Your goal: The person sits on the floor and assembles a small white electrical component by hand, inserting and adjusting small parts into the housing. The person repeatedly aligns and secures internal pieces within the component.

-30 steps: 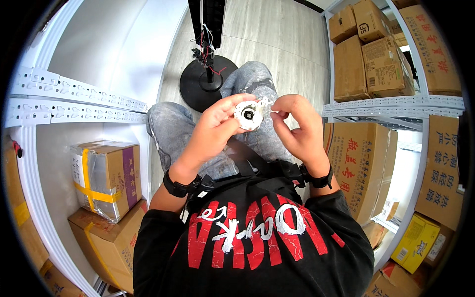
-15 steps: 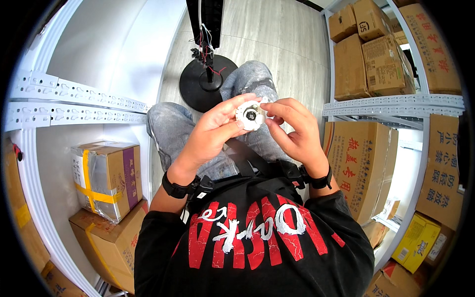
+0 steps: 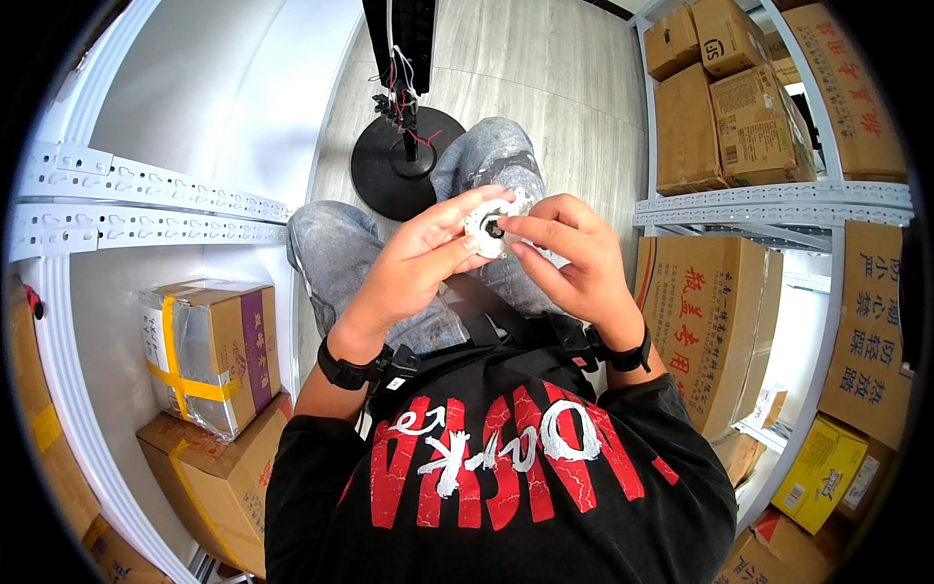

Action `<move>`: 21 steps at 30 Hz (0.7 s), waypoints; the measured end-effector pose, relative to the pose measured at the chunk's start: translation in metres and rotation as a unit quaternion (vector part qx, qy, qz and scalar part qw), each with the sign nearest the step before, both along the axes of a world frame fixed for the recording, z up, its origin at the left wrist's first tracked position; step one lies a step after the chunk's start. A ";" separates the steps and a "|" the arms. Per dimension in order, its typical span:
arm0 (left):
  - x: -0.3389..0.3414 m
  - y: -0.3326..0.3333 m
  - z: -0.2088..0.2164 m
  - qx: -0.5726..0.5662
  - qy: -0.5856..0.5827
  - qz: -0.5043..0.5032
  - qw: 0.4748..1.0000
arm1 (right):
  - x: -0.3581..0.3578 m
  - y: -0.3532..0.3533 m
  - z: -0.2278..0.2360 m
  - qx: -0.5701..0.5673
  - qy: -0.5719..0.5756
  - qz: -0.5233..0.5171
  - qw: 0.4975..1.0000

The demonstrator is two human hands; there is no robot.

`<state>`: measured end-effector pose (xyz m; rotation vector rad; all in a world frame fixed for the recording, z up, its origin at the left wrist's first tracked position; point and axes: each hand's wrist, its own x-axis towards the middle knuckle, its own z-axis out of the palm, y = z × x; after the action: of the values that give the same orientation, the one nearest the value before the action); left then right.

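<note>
Above my lap, my left hand (image 3: 428, 248) grips a small round white plastic part (image 3: 483, 241) between thumb and fingers. The part is hollow, with a dark hub (image 3: 493, 228) at its middle, and its open face is turned up. My right hand (image 3: 574, 248) reaches in from the right. Its index fingertip touches the part at the dark hub, and its thumb is apart from the index, close to the part's right edge. The other right fingers are bent, and the space under them is hidden.
Beyond my knees stands a black pole (image 3: 401, 49) with loose thin wires (image 3: 401, 73) on a round black base (image 3: 375, 170). White metal shelving (image 3: 146, 185) rises on both sides. Cardboard boxes (image 3: 705, 321) fill the right shelves, and taped boxes (image 3: 214, 350) sit lower left.
My right index finger has moved left from the part's upper right edge onto its dark hub. The left hand keeps its hold in nearly the same place.
</note>
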<state>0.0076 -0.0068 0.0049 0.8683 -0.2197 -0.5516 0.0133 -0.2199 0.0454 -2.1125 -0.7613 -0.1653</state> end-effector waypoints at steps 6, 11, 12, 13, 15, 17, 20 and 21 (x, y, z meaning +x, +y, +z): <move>-0.001 0.001 0.001 0.009 -0.010 -0.001 1.000 | -0.002 0.005 0.001 -0.012 -0.012 0.020 1.000; -0.003 0.000 0.001 0.049 -0.034 0.010 0.998 | -0.003 0.008 0.000 -0.012 -0.016 0.021 1.000; -0.004 0.000 0.003 0.057 -0.038 0.013 0.998 | -0.003 0.008 0.000 -0.014 -0.018 0.020 1.000; -0.004 0.000 0.004 0.064 -0.042 0.015 0.997 | -0.003 0.009 0.001 -0.016 -0.020 0.020 0.999; -0.005 0.000 0.004 0.077 -0.054 0.011 0.995 | -0.004 0.009 0.001 -0.021 -0.019 0.020 0.999; -0.005 0.001 0.004 0.089 -0.064 0.007 0.994 | -0.004 0.009 0.002 -0.028 -0.016 0.020 0.999; -0.005 0.001 0.004 0.102 -0.075 0.003 0.992 | -0.003 0.011 0.004 -0.029 -0.012 0.024 0.999; -0.005 0.002 0.003 0.106 -0.080 0.002 0.991 | -0.003 0.010 0.004 -0.028 -0.014 0.025 0.999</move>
<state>0.0026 -0.0052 0.0080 1.1204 -0.3098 -0.5071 0.0103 -0.2095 0.0494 -2.1453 -0.8436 -0.1476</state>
